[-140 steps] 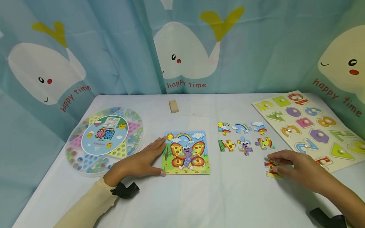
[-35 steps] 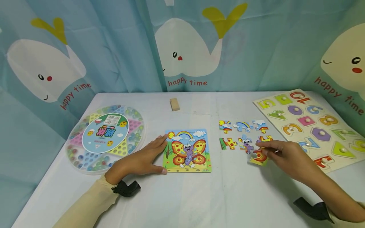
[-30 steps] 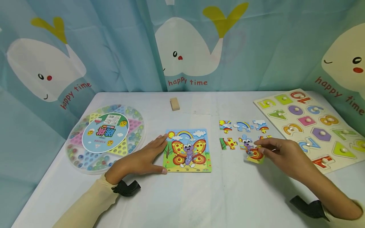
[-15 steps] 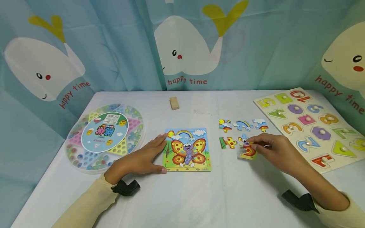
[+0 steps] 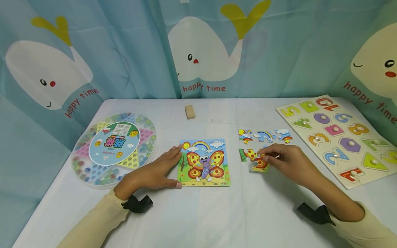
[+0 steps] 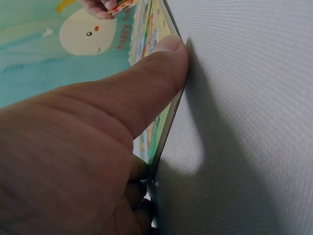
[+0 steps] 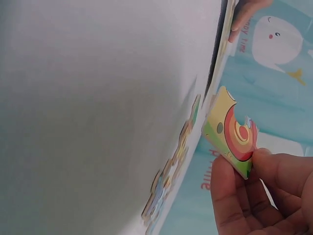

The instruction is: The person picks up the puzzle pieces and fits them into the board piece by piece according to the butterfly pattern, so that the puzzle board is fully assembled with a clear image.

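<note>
In the head view a square butterfly jigsaw board (image 5: 204,163) lies flat on the white table. My left hand (image 5: 152,175) rests along its left side, the thumb at the lower left corner and the other fingers at the upper left edge. My right hand (image 5: 293,165) pinches a jigsaw piece (image 7: 234,134) between thumb and fingers, held tilted above the table; it shows a red and yellow swirl with a green edge. Below the hand lies a green and yellow piece (image 5: 243,155), partly covered. Other pieces of that row are hidden behind the hand.
Beyond the right hand lies a row of jigsaw pieces, the middle one a rainbow piece (image 5: 264,136). A knobbed number board (image 5: 310,132) lies at right, a round marble game (image 5: 114,144) at left. A small wooden block (image 5: 190,112) sits at the back, before a whale-print curtain (image 5: 136,51).
The right hand has picked up the swirl piece from the table at right and carried it leftward past the second-row pieces. The left hand has stayed at the butterfly board.
</note>
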`<state>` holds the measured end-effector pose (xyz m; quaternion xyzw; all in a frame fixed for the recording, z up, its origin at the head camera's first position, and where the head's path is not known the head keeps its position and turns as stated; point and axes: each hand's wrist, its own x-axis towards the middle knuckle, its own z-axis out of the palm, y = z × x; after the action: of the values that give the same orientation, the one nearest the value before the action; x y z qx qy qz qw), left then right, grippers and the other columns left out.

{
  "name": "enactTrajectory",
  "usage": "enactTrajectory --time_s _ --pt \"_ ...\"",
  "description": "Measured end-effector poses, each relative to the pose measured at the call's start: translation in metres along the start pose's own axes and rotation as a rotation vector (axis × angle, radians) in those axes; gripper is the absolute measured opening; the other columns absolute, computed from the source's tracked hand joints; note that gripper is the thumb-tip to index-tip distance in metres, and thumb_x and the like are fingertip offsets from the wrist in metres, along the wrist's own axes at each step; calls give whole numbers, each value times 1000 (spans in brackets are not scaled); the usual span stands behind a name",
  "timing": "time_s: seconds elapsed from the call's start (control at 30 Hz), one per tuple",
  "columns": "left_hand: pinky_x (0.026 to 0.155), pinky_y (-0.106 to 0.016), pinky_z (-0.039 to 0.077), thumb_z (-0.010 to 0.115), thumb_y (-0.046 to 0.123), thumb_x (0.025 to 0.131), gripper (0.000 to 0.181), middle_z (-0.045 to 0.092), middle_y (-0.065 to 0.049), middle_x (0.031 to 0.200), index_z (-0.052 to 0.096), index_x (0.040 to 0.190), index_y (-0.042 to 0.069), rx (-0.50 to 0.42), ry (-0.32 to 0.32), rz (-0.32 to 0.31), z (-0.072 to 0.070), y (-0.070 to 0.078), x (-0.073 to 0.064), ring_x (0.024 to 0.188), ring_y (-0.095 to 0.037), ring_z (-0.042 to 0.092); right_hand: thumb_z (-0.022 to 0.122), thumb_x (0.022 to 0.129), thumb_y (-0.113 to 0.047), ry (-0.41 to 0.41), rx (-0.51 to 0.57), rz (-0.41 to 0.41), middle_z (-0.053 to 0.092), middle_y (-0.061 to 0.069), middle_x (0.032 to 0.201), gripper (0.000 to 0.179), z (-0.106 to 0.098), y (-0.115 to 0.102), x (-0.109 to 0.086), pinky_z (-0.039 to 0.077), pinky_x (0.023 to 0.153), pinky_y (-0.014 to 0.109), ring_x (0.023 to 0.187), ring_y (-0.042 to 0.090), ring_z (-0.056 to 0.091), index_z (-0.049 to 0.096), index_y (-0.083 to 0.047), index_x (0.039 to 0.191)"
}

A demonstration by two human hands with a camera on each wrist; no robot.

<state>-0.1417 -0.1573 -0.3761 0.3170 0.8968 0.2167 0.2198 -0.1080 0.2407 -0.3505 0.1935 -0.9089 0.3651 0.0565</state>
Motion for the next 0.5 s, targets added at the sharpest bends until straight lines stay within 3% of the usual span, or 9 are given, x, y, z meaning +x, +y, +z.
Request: enactTrajectory --time_s 0.5 --pt "117 -45 9 74 47 84 101 -4 -2 163 16 155 4 -1 3 5 -1 2 0 147 -22 -6 71 81 11 -7 18 -20 71 -3 87 19 11 -9 5 53 64 19 74 6 61 74 -3 94"
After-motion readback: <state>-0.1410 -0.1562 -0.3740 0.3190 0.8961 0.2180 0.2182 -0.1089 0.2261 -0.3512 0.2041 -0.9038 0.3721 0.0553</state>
